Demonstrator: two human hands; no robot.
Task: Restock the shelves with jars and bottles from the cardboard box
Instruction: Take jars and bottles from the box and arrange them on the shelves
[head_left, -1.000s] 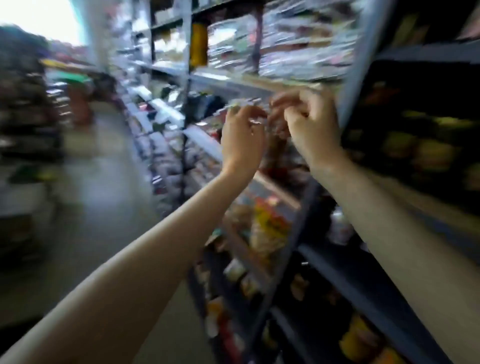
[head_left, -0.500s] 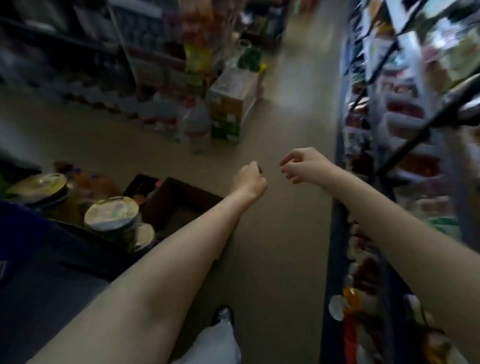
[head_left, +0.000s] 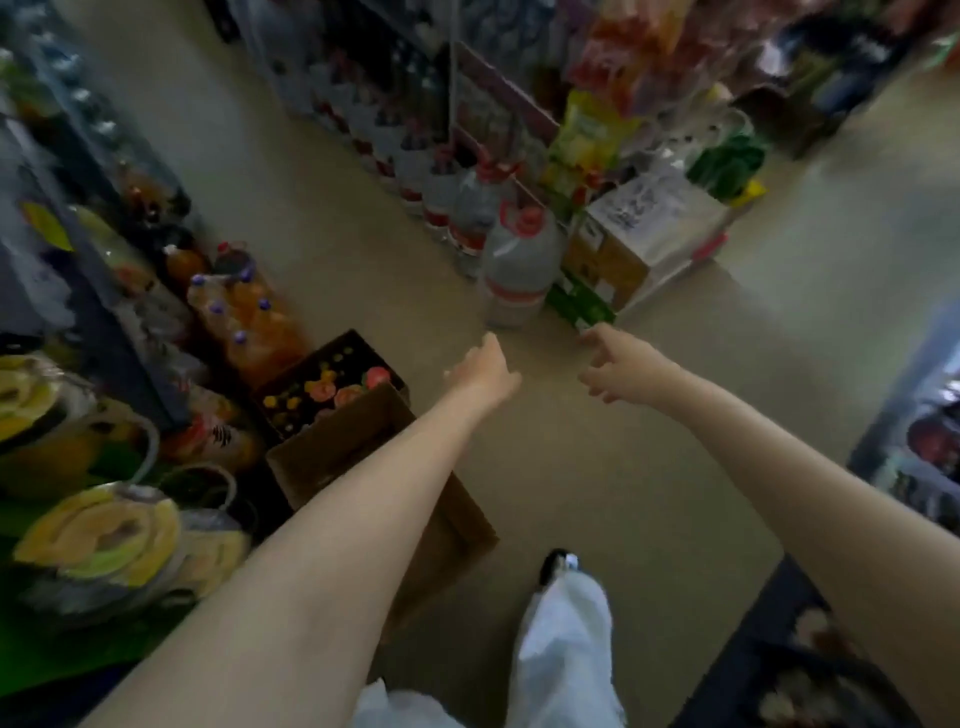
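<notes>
Both bare arms reached out over the beige shop floor (head_left: 597, 467). The left hand (head_left: 480, 371) and right hand (head_left: 618, 366) held nothing, fingers loosely spread. The open brown cardboard box (head_left: 363, 452) sat on the floor under the left forearm, its far end packed with colourful lidded jars (head_left: 332, 389) (blurred), just beside orange plastic drink bottles (head_left: 254, 322).
</notes>
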